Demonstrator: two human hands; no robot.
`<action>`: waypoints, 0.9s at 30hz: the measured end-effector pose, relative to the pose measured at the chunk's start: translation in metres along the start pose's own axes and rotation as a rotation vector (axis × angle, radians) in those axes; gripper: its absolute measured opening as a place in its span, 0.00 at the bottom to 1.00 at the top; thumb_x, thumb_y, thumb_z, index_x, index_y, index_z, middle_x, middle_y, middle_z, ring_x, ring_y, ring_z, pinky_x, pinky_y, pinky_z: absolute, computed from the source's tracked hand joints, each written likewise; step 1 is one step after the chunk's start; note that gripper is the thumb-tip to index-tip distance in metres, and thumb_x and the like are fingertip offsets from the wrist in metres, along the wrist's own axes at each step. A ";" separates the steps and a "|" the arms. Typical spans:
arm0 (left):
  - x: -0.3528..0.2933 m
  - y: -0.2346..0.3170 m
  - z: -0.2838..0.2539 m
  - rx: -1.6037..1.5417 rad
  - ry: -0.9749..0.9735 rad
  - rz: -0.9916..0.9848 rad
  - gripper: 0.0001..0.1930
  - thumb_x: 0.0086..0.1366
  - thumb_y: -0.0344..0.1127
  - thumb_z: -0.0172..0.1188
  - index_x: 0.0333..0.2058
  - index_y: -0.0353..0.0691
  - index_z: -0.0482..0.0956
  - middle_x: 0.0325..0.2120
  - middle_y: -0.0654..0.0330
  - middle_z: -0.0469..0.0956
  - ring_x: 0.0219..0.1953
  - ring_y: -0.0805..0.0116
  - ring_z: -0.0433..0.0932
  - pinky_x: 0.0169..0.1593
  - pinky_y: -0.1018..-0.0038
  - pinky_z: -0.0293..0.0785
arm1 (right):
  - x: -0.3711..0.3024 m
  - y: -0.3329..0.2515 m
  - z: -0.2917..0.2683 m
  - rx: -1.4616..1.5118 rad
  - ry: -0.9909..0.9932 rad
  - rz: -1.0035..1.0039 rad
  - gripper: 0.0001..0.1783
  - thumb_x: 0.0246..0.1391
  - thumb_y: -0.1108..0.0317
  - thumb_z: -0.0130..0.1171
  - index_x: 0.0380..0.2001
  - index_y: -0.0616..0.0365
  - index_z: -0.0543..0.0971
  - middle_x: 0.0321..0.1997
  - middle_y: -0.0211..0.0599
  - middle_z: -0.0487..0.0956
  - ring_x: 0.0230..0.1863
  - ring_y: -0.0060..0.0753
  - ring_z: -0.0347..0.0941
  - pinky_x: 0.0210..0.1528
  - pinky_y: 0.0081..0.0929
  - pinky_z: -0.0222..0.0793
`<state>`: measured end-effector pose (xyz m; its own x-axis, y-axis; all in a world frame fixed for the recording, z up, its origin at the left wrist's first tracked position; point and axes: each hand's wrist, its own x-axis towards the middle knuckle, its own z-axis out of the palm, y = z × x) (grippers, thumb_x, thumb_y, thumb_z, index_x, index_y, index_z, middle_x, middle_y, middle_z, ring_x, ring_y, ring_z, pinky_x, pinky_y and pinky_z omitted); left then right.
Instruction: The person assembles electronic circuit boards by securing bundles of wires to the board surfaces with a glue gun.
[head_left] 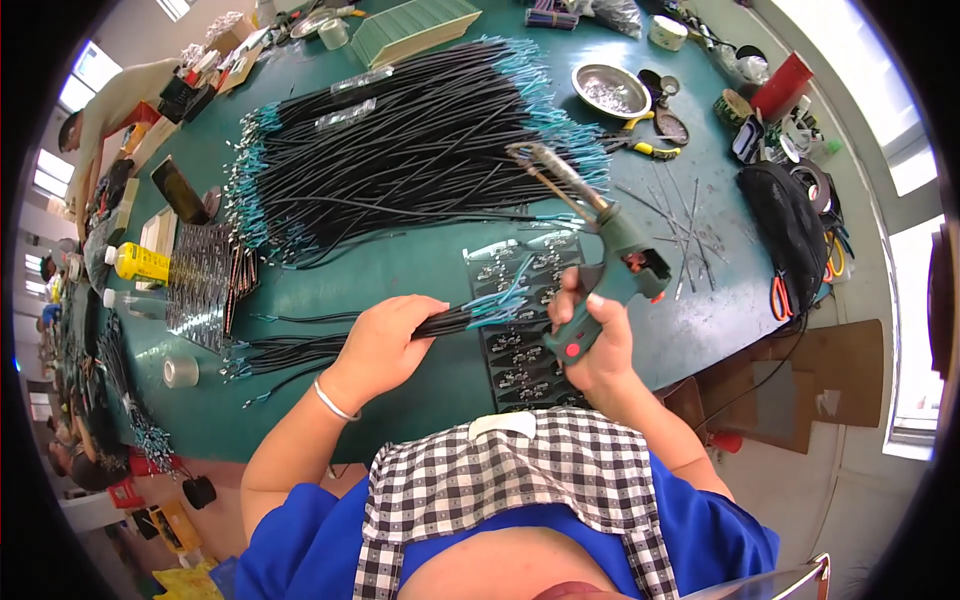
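My left hand (384, 345) is closed round a bundle of black cables (300, 352) lying across the near part of the table. Their blue wire ends fan out to its right, over a dark sheet (515, 365) carrying rows of small parts. In my right hand (603, 345) is a green gun-type soldering iron (625, 235), gripped by its handle. Its metal tip points up and left, above the right edge of a large pile of black cables (400, 150) with blue ends. The tip appears apart from my bundle.
Loose thin rods (685, 230) lie right of the pile. Beyond them are a metal bowl (611, 90) and yellow-handled pliers (655, 151). A black pouch (780, 230) sits at the right edge. At left stand a yellow bottle (138, 262) and a tape roll (181, 372). Another person (115, 105) is at far left.
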<state>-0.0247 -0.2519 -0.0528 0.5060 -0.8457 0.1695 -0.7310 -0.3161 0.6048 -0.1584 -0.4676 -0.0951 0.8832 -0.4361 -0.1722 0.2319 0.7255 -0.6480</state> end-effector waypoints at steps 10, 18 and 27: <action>0.011 0.033 0.012 0.190 -0.258 -0.063 0.17 0.51 0.28 0.57 0.42 0.42 0.73 0.32 0.55 0.77 0.37 0.52 0.76 0.41 0.61 0.72 | -0.009 -0.022 0.026 -0.048 -0.179 0.094 0.25 0.43 0.68 0.57 0.47 0.62 0.68 0.44 0.44 0.76 0.31 0.26 0.71 0.34 0.24 0.69; 0.028 0.043 0.021 0.036 -0.245 -0.095 0.12 0.59 0.37 0.59 0.40 0.41 0.71 0.27 0.53 0.78 0.31 0.50 0.78 0.34 0.59 0.73 | -0.012 -0.014 0.025 -0.223 -0.110 -0.057 0.18 0.44 0.64 0.57 0.38 0.62 0.69 0.28 0.39 0.73 0.27 0.30 0.70 0.31 0.25 0.69; 0.035 0.045 0.004 -0.204 -0.294 -0.294 0.14 0.58 0.45 0.61 0.31 0.40 0.75 0.21 0.53 0.77 0.27 0.52 0.77 0.31 0.63 0.70 | -0.015 0.001 0.024 -0.168 -0.179 -0.205 0.10 0.48 0.69 0.56 0.33 0.63 0.72 0.28 0.39 0.75 0.28 0.29 0.71 0.32 0.27 0.69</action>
<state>-0.0413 -0.2970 -0.0227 0.5054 -0.8281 -0.2423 -0.4562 -0.4948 0.7397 -0.1619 -0.4474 -0.0747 0.8862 -0.4528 0.0978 0.3547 0.5274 -0.7721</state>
